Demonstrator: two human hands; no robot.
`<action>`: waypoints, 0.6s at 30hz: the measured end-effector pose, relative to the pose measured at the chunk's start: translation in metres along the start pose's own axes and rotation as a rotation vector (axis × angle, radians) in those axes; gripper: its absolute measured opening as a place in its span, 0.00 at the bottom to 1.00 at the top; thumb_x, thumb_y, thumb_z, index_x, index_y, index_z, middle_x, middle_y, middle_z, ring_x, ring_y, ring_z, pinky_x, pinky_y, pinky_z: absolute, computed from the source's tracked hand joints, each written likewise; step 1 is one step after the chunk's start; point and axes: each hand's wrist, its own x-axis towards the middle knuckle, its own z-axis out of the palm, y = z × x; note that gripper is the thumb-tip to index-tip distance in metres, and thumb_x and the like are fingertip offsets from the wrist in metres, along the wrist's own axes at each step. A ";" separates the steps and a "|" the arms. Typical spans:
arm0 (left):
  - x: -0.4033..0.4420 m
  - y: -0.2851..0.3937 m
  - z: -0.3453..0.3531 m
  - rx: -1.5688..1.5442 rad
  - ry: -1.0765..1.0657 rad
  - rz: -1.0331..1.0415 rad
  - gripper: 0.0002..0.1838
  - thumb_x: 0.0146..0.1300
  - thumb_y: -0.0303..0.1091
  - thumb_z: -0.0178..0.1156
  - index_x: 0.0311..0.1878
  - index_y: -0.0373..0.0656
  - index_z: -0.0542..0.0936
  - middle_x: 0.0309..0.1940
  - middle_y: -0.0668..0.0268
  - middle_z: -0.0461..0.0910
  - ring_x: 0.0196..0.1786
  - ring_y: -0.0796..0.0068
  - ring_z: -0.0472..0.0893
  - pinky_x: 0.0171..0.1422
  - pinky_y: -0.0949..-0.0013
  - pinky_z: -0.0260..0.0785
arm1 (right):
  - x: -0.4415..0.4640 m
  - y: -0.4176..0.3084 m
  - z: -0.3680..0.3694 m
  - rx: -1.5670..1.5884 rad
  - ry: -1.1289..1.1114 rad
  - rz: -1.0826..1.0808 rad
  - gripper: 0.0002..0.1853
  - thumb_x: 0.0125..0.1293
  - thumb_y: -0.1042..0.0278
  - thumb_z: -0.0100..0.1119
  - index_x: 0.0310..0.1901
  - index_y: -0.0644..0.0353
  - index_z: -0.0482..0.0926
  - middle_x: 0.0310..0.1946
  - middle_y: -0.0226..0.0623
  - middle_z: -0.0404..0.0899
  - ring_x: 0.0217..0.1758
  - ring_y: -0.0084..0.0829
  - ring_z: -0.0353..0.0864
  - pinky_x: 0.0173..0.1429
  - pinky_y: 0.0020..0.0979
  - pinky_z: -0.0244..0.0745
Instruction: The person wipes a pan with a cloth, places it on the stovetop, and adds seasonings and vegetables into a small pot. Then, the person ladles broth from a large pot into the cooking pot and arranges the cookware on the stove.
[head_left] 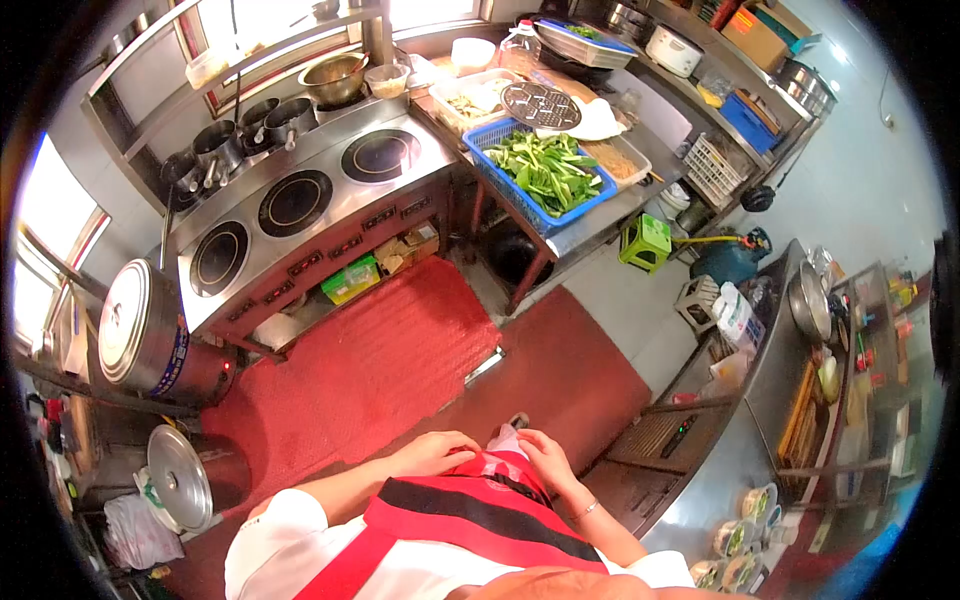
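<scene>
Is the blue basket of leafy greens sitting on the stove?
No, the blue basket of leafy greens sits on the metal table beside the stove.

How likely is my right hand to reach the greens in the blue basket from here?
Probably not without stepping forward: the right hand is down at the red apron, with floor mat between it and the greens; nothing covers them.

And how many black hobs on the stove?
3, in a row on the stove: left hob, nearest the viewer; middle hob; right hob. The pots behind may hide more.
</scene>
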 end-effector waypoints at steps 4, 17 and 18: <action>0.032 -0.004 -0.019 -0.172 0.125 -0.064 0.16 0.67 0.40 0.52 0.51 0.40 0.78 0.47 0.54 0.79 0.52 0.58 0.78 0.57 0.62 0.69 | 0.062 -0.013 0.001 -0.007 -0.089 -0.058 0.19 0.67 0.64 0.54 0.55 0.66 0.73 0.53 0.42 0.77 0.56 0.31 0.75 0.61 0.30 0.68; 0.215 0.039 -0.071 -0.315 0.521 -0.054 0.16 0.67 0.38 0.52 0.51 0.38 0.77 0.46 0.56 0.80 0.48 0.64 0.80 0.53 0.65 0.72 | 0.249 -0.063 -0.192 -0.246 -0.311 -0.129 0.19 0.63 0.64 0.59 0.53 0.63 0.75 0.44 0.41 0.81 0.48 0.28 0.79 0.52 0.28 0.73; 0.218 0.037 -0.076 -0.338 0.542 -0.063 0.16 0.67 0.38 0.52 0.51 0.37 0.77 0.46 0.57 0.80 0.49 0.66 0.80 0.54 0.66 0.71 | 0.268 -0.069 -0.194 -0.267 -0.305 -0.211 0.19 0.62 0.63 0.60 0.53 0.63 0.76 0.42 0.42 0.81 0.46 0.29 0.80 0.51 0.29 0.74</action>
